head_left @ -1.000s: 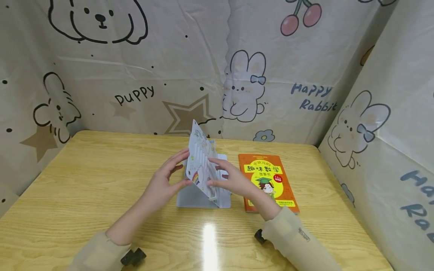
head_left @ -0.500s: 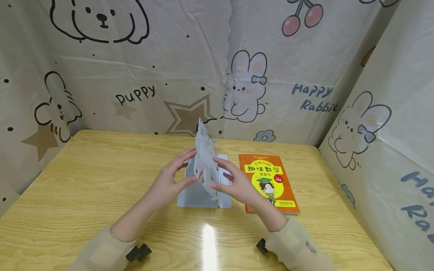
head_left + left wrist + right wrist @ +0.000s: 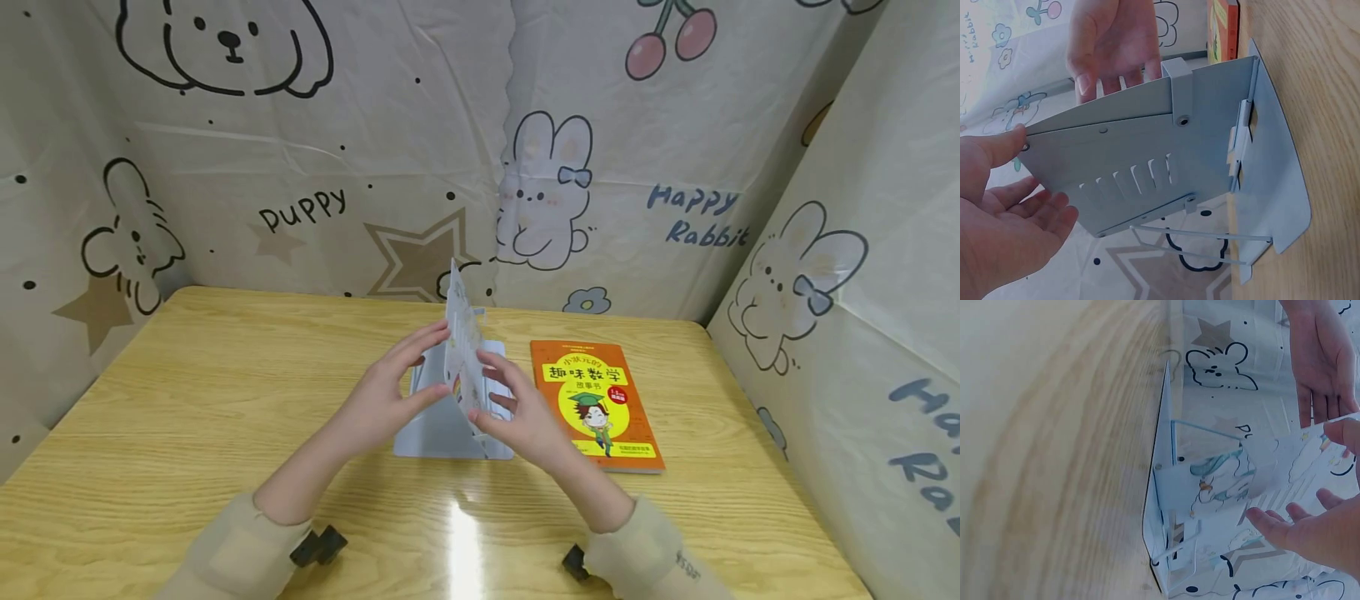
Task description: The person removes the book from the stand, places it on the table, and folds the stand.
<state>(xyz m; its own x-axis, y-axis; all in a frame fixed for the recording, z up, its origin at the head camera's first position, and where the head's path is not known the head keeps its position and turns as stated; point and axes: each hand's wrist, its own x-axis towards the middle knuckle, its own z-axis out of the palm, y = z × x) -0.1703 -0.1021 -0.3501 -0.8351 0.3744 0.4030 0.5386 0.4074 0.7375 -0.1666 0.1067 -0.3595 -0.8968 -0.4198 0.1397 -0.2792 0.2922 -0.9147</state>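
A pale metal book stand, its panel printed with a rainbow and cartoon figures, stands on a flat base plate. That panel is raised steeply on its hinge and appears nearly edge-on from the head. My left hand is at its plain back; in the left wrist view the thumb touches a corner and the fingers spread loosely beside the edge. My right hand is on the printed side, fingers loosely extended and thumb at the panel. A wire support sticks out from the base.
An orange and yellow book lies flat on the wooden table, right of the stand and close to my right forearm. A cartoon-printed cloth hangs behind the table and along its sides.
The panel has swung rightward from a leftward lean to a steeper, nearly edge-on position. My left hand has moved right with it; my right hand has shifted slightly right.
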